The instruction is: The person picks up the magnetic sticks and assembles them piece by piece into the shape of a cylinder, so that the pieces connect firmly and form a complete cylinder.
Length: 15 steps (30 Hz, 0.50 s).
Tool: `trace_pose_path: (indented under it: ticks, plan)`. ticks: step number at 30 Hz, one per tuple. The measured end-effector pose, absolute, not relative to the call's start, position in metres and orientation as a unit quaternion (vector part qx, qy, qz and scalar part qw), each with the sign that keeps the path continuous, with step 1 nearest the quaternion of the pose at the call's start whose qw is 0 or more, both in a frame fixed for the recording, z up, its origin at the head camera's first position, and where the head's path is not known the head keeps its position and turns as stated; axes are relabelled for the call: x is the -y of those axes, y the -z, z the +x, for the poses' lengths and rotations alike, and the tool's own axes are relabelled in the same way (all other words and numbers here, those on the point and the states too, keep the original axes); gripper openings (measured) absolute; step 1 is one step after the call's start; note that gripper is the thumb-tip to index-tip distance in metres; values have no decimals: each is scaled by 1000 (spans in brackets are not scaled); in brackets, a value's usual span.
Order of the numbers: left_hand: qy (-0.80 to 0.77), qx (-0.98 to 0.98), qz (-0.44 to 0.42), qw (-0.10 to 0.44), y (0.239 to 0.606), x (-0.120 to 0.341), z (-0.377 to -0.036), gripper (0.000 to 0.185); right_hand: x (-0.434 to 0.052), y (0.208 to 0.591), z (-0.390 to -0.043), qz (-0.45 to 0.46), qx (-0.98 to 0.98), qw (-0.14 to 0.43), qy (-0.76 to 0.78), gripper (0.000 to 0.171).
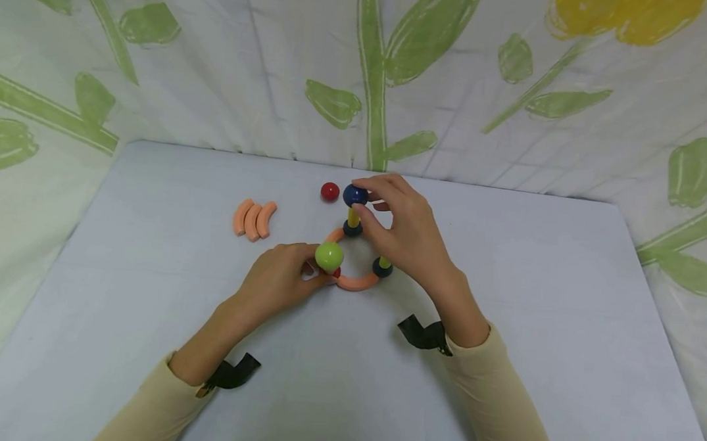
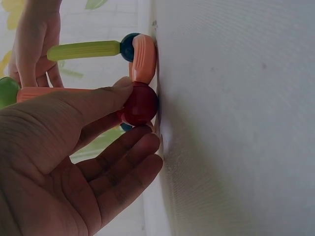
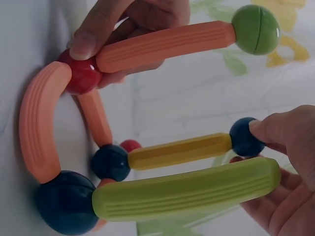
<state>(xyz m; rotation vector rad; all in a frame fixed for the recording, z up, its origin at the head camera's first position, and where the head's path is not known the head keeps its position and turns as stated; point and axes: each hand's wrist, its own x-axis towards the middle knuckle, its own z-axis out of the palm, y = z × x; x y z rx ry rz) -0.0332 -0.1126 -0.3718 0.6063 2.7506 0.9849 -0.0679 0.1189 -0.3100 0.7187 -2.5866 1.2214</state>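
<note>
both hands on the rod-and-ball frame

head view: seen near the middle of the desk [image 1: 151,238], a ring of orange curved pieces and balls with upright rods. left hand [image 1: 276,283] low at the near-left corner, fingers pinching there under the green ball [image 1: 329,256]. right hand [image 1: 409,233] arched over the far side, fingertips pinching the dark blue ball [image 1: 355,195] atop the yellow rod [image 1: 353,217]. spare red ball [image 1: 330,192] and three orange curved pieces [image 1: 254,219] lying apart to the left.

left wrist view: thumb and curled fingers [image 2: 133,147] closing on the red ball [image 2: 140,104] at the base joint, palm turned toward the desk.

right wrist view: right thumb [image 3: 275,130] and fingers gripping the blue ball [image 3: 244,137], light green rod [image 3: 187,189] lying against the palm side. orange rod [image 3: 167,43] rising from the red ball to the green one.

best done, probably, by keeping the base pinned flat while steadying the top ball gently, since sideways force could pop the joints.
</note>
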Motion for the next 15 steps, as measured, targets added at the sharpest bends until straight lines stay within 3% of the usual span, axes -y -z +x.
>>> trace_pose_path:
  ticks: [15]
  plan:
    - [-330, -918, 205, 77, 372, 113, -33, 24, -119, 311, -68, 238, 878, 90, -405, 42]
